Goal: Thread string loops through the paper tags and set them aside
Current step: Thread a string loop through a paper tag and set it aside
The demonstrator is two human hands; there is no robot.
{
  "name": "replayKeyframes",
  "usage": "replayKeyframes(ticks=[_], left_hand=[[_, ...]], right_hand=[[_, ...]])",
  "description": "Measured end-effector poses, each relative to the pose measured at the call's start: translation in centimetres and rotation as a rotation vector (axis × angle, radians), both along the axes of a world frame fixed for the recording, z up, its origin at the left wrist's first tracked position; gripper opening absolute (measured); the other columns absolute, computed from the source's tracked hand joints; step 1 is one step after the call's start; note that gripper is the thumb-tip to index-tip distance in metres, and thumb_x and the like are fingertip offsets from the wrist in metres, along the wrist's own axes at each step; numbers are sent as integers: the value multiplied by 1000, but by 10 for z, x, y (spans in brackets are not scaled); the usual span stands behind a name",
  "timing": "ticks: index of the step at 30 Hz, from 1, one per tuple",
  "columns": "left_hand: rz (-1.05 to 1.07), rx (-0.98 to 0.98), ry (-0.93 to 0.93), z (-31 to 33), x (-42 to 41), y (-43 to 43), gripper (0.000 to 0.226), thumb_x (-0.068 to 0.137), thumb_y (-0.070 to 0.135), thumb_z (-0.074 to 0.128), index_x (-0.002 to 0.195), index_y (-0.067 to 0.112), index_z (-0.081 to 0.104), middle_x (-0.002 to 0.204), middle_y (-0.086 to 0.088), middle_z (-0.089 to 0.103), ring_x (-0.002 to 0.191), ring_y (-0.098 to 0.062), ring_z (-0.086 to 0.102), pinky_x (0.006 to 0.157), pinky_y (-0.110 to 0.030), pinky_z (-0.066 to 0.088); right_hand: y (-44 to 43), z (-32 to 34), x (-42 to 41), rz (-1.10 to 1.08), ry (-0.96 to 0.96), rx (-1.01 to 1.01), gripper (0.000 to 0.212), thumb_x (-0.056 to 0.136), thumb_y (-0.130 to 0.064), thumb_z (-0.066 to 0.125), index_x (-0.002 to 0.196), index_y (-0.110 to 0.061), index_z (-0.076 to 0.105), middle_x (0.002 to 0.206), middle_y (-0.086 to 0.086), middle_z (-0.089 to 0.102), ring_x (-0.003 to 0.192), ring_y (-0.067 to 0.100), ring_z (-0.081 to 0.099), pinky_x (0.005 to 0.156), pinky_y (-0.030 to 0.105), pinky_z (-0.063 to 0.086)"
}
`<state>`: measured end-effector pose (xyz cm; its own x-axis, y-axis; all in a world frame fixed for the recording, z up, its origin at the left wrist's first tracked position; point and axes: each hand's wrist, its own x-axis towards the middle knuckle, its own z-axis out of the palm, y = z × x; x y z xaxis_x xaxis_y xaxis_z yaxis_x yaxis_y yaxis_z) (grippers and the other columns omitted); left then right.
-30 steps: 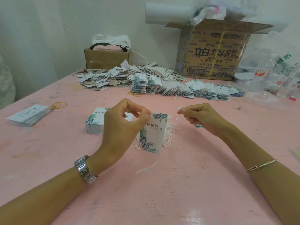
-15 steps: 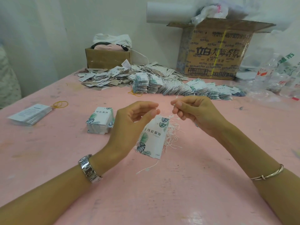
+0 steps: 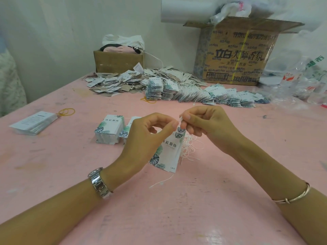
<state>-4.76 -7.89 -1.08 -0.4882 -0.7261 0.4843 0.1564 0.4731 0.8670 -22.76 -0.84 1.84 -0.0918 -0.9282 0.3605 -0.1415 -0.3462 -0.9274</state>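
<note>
The left hand pinches the top of one leaf-print paper tag between thumb and forefinger, so the tag hangs tilted above the counter. The right hand, fingers curled, pinches a white string end right at the tag's top edge; the two hands almost touch.

At 9 o'clock, near the counter's left edge, lies one stack of white cards, with yellow rubber bands just beside it. Two stacks of leaf-print tags sit just left of the left hand, which partly hides the second. At 6 o'clock pink surface shows between the forearms, crossed by one loose string. A tangle of strings lies behind the held tag.

At 11 o'clock a small box stands against the wall, behind a heap of tags. A row of strung tags runs across 12 o'clock. One large carton stands at 1 o'clock, and plastic bags crowd the right edge at 2 o'clock.
</note>
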Motion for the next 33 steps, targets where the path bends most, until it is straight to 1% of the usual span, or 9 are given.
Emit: replayKeyframes(ticks=[5,9,14,19,21,25,29,31,33], left_hand=[[13,-50,-30,-2,0,-1,3,86,30,74,84,32,75,84,14,75,81,-8,66,74,-31,42],[34,-60,-24,-2,0,0,5,85,29,76,83,33,75,82,15,74,78,-3,64,73,-29,40],[45,-72,-37,-2,1,0,2,84,30,76,83,31,75,80,16,74,75,2,62,71,-25,38],[57,-82,-50,-1,1,1,5,84,28,75,81,31,74,78,17,73,72,4,61,67,-16,37],[56,-83,-52,-1,1,1,6,84,27,75,81,32,74,79,16,73,71,4,60,65,-16,36],[47,-88,-48,-1,1,1,8,85,25,75,81,31,73,79,15,73,69,4,58,63,-18,35],[50,-92,-59,-1,1,1,10,86,25,74,81,33,72,78,16,73,70,3,58,62,-15,34],[53,-97,-65,-2,1,0,11,86,25,74,81,34,72,78,16,73,70,4,58,61,-14,35],[50,-101,-78,-2,2,0,9,87,26,73,81,33,72,78,15,73,70,5,58,62,-13,35]], right_hand=[[3,1,6,4,84,-58,14,86,-15,67,90,-2,72,72,8,70,54,15,52,47,20,38],[3,1,6,-19,110,-64,15,86,-16,68,90,-3,72,72,8,70,54,15,51,46,21,36],[3,2,5,-19,100,-67,14,85,-16,69,89,-3,71,70,6,70,53,12,51,49,14,39],[4,2,6,-24,141,-51,13,84,-18,70,88,-5,71,70,8,69,53,12,50,50,14,39],[4,2,6,-32,158,-46,14,84,-19,70,88,-5,71,71,10,70,53,13,49,50,15,39],[4,3,6,-45,173,-49,15,84,-21,70,87,-6,71,70,9,69,53,12,49,50,15,39],[4,2,6,-38,205,-57,17,84,-21,70,88,-5,71,71,9,69,54,10,52,52,16,39],[4,1,6,-48,238,-74,16,85,-20,70,88,-4,70,70,6,69,55,6,56,54,15,41],[4,1,7,-75,302,-99,13,87,-17,70,88,-4,71,70,1,71,59,7,60,56,15,43]])
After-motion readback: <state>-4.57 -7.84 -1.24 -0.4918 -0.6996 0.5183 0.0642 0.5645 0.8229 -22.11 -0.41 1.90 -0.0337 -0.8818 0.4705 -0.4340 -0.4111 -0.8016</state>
